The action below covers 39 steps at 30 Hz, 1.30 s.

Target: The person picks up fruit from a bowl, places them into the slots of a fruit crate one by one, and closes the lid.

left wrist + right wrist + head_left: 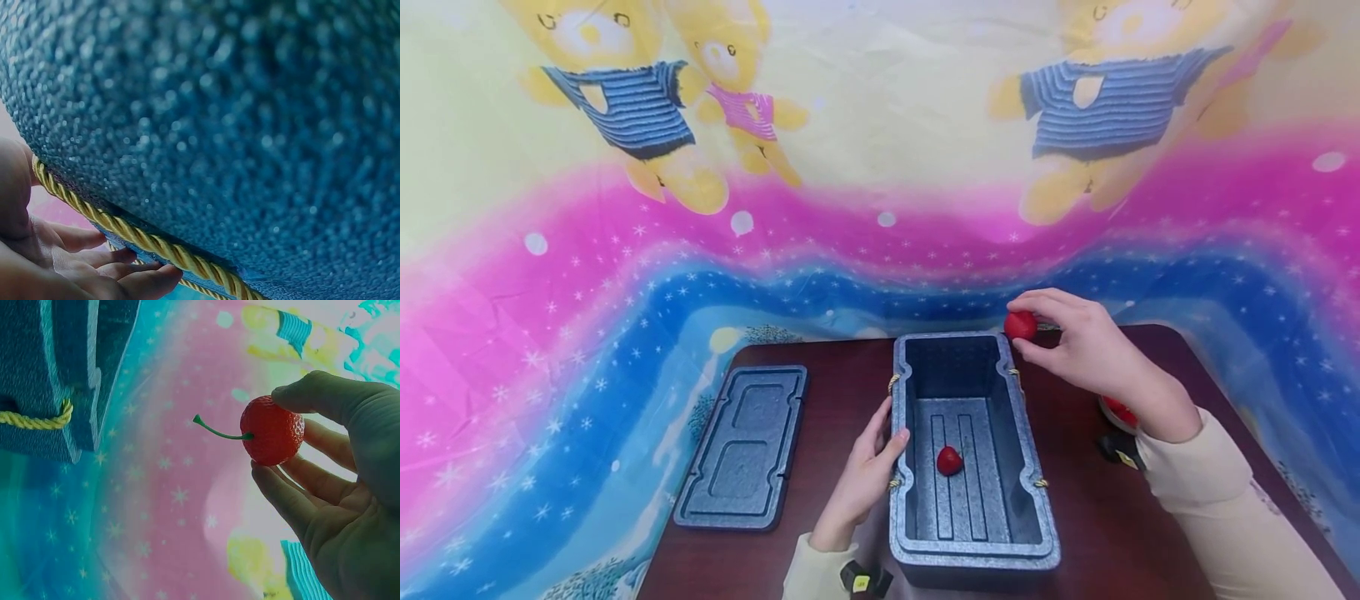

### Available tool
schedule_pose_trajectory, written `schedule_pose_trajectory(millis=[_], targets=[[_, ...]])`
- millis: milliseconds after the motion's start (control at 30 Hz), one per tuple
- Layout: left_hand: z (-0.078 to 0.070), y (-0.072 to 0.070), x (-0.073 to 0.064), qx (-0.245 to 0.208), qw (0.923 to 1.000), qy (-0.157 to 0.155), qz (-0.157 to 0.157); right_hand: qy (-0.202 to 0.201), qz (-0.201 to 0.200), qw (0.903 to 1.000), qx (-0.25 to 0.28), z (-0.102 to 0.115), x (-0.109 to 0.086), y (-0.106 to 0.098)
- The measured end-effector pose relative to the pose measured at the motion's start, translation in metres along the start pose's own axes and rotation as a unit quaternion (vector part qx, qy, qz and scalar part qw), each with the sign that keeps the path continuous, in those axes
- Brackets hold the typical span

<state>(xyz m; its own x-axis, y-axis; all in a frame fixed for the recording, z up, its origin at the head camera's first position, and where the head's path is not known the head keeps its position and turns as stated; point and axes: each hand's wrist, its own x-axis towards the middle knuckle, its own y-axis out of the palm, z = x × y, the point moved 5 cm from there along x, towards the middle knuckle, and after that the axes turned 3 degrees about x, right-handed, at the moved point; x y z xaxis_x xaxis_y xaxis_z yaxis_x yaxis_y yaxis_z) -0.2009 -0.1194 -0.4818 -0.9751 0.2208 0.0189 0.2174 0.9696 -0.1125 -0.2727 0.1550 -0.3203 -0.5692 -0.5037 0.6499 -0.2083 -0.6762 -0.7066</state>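
Observation:
Between thumb and fingers, my right hand [1075, 337] pinches a red toy strawberry [272, 431] with a thin green stem. It is held up by the far right corner of a dark grey-blue foam box [1048, 546]. A second strawberry [949, 461] lies on the ribbed floor of that box. My left hand [867, 471] rests against the box's left wall, thumb at the rim. In the left wrist view its fingers [150, 282] reach beneath a twisted gold cord [134, 232] on the box's side, extended and not curled round anything.
The matching flat lid [741, 450] lies on the dark red table [835, 400] to the left. A bowl with red pieces [1122, 412] is partly hidden under my right forearm. Behind the table hangs a cloth printed with bears [625, 108].

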Motion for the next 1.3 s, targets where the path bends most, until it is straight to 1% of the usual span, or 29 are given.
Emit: schedule_pose_trajectory(millis=[433, 700, 1100, 1300], targets=[[0.002, 0.001, -0.002, 0.001, 1.0000, -0.001, -0.004, 0.002, 0.041, 0.9989, 0.024, 0.006, 0.004, 0.024], [0.002, 0.001, -0.003, 0.003, 1.0000, 0.000, -0.008, 0.013, 0.069, 0.9970, 0.032, 0.009, 0.003, 0.035], [0.001, 0.001, -0.002, 0.003, 0.9999, 0.001, -0.010, 0.038, 0.109, 0.9924, 0.044, 0.015, 0.003, 0.046], [0.001, 0.001, -0.001, 0.005, 0.9999, 0.004, -0.011, 0.032, 0.113, 0.9922, 0.044, 0.017, 0.005, 0.050]])
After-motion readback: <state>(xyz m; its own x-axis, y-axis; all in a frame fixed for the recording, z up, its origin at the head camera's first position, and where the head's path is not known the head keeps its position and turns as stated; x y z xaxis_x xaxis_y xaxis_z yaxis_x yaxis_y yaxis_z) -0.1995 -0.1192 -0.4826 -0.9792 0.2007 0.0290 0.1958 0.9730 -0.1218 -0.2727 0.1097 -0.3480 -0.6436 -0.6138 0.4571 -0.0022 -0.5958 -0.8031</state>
